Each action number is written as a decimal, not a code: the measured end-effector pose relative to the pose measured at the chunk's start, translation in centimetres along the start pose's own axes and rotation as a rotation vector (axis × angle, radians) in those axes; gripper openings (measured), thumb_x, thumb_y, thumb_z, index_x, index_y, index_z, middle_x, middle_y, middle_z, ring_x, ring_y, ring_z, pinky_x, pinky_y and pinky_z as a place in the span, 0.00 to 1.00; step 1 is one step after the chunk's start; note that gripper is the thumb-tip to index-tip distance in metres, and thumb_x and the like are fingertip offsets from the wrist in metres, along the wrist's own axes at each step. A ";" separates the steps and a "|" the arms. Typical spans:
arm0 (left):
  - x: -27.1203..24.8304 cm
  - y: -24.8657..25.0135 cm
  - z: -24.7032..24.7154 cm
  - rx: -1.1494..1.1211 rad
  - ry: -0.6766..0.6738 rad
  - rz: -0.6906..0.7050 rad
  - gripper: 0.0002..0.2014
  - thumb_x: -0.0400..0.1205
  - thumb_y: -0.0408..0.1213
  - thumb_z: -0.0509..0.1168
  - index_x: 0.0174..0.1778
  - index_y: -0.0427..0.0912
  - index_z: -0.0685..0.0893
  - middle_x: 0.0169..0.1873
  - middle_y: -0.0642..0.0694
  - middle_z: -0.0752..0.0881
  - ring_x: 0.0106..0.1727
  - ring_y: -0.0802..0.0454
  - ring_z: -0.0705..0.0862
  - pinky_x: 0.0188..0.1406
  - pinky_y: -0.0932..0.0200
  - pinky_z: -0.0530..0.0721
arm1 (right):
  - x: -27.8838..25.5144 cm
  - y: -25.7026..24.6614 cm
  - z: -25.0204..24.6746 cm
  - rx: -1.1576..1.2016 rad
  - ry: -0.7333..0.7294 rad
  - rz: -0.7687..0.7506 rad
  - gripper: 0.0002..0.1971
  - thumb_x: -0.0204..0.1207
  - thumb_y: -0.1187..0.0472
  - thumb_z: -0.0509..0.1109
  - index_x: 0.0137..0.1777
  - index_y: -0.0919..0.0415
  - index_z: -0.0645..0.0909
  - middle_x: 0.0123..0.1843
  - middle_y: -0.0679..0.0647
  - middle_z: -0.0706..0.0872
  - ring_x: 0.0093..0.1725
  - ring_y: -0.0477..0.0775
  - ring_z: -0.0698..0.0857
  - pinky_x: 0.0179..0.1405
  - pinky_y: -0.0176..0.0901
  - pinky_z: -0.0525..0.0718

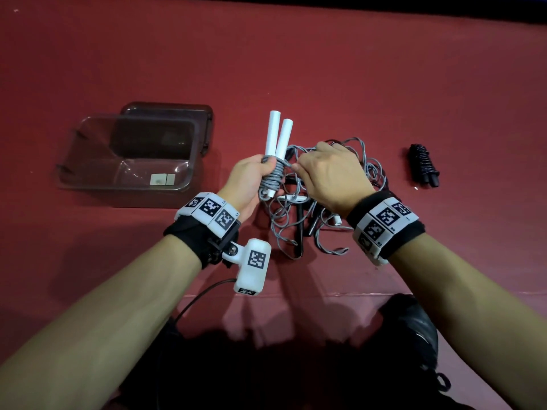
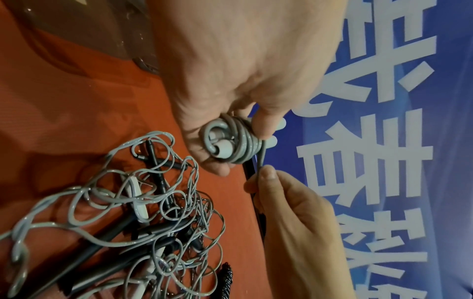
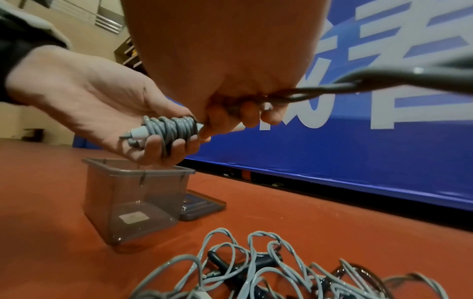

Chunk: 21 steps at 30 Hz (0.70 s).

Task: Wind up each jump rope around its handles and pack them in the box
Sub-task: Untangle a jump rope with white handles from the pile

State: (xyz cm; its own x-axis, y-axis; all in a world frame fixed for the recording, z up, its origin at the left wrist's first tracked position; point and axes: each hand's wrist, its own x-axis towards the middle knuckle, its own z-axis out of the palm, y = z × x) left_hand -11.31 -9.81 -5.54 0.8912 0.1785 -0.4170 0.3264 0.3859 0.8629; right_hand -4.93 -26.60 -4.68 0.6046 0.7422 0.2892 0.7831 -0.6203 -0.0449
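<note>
Left hand (image 1: 247,180) clamped round the lower ends of the paired white handles (image 1: 278,134), fingers curled over the grey coil (image 1: 273,173) already wound there; right hand (image 1: 328,176) just at 3 o'clock of it, thumb and finger pinching the free grey cord (image 2: 260,161) where it leaves the coil; both held above the red mat (image 1: 296,69); loose tangle of grey cord and black and white handles (image 1: 305,214) lies under and at 5 o'clock of the hands; wound black rope bundle (image 1: 424,165) well apart at 3 o'clock, not yet boxed; clear plastic box (image 1: 97,179) at 9 o'clock, no ropes in it, dark lid (image 1: 204,113) behind it; judged mid-wind on the grey rope; risks: trailing cord runs into the tangle, so a pull could snag and drag the other ropes along; slack at the pinch would let turns slide off the handle ends; handles could splay if the left grip loosens.
</note>
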 end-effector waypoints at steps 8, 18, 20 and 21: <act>-0.1 1.1 -0.3 -0.002 -0.051 -0.128 0.16 0.91 0.41 0.60 0.58 0.29 0.82 0.38 0.39 0.85 0.33 0.49 0.83 0.20 0.58 0.82 | -0.5 -0.3 -0.6 0.101 -0.145 0.080 0.21 0.88 0.41 0.57 0.37 0.53 0.70 0.32 0.46 0.76 0.33 0.56 0.77 0.30 0.47 0.66; -0.3 1.1 0.0 0.070 -0.040 -0.047 0.15 0.92 0.38 0.57 0.59 0.31 0.84 0.41 0.40 0.86 0.34 0.50 0.85 0.26 0.56 0.84 | 0.8 1.0 -0.7 0.724 -0.356 0.340 0.17 0.90 0.51 0.62 0.54 0.64 0.87 0.49 0.65 0.90 0.47 0.58 0.87 0.53 0.54 0.84; -0.6 1.5 0.0 -0.029 -0.091 -0.087 0.16 0.92 0.39 0.55 0.60 0.31 0.83 0.39 0.42 0.86 0.33 0.50 0.84 0.25 0.57 0.82 | 0.7 0.8 -0.7 0.988 -0.294 0.464 0.13 0.87 0.56 0.69 0.61 0.66 0.85 0.48 0.59 0.90 0.40 0.44 0.85 0.43 0.38 0.82; -0.8 1.7 0.0 -0.076 -0.123 -0.121 0.17 0.92 0.40 0.54 0.59 0.31 0.83 0.37 0.42 0.85 0.33 0.50 0.83 0.23 0.57 0.81 | 0.7 0.5 -1.0 1.170 -0.284 0.558 0.13 0.85 0.59 0.71 0.65 0.65 0.82 0.48 0.54 0.90 0.36 0.40 0.84 0.37 0.33 0.80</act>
State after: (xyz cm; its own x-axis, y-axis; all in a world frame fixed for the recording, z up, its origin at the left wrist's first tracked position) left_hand -11.47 -9.29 -3.72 0.8801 0.0165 -0.4745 0.4131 0.4659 0.7825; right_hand -4.25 -26.66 -3.56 0.7810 0.5769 -0.2391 -0.0020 -0.3806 -0.9247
